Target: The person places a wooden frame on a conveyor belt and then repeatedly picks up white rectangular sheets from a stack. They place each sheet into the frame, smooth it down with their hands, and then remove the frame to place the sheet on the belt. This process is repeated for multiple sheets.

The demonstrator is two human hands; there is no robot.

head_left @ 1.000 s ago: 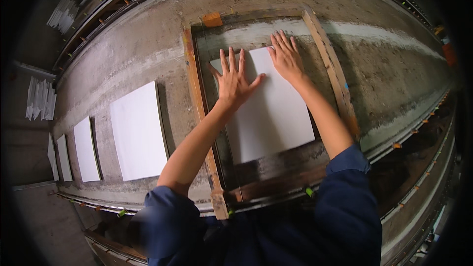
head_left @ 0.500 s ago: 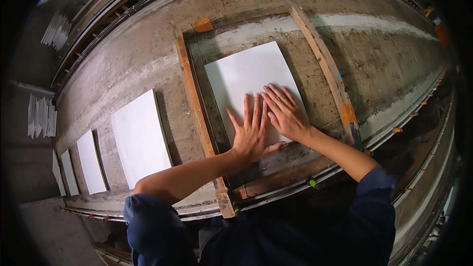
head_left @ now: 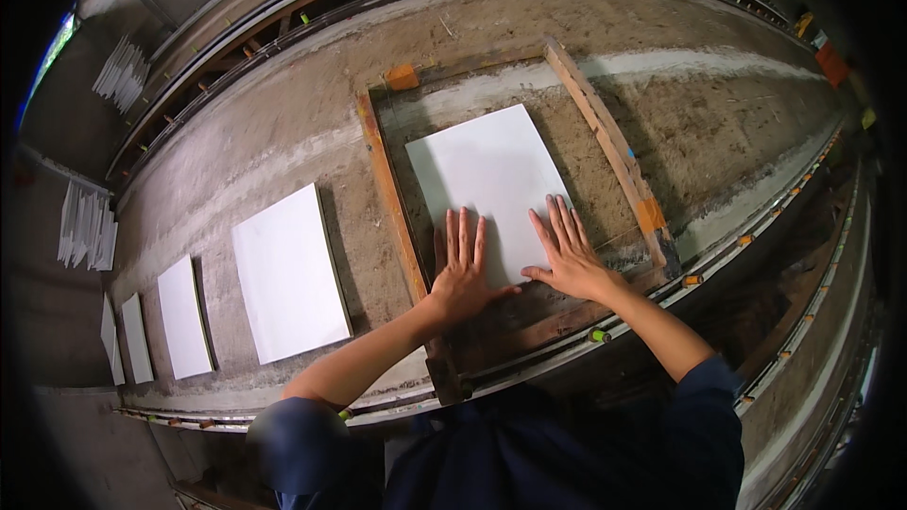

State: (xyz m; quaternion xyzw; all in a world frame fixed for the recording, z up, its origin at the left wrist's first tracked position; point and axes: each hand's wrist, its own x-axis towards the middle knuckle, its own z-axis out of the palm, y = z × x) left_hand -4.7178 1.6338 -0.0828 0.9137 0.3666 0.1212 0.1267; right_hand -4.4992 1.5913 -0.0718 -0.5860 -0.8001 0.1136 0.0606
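Note:
A white rectangular stack of sheets [head_left: 491,165] lies flat on the long table, inside a wooden frame [head_left: 385,187]. My left hand [head_left: 463,274] rests at its near left corner, fingers stretched out and pointing away from me. At the near right edge lies my right hand [head_left: 573,260], with its fingers spread and its thumb toward the middle. Both palms face down, and neither hand grips anything. The frame surrounds the stack without touching it; its right bar [head_left: 605,132] stands to the right of my right hand.
Left of the frame, another white stack [head_left: 290,274] and a smaller-looking one [head_left: 184,316] lie in a row with more beyond. Orange and green clips [head_left: 599,335] line the stained table's [head_left: 718,146] edges. White sheets [head_left: 87,227] hang at the far left.
My hands have moved apart and nearer to me, from close together on the stack to its two near corners. The whole view has shifted slightly.

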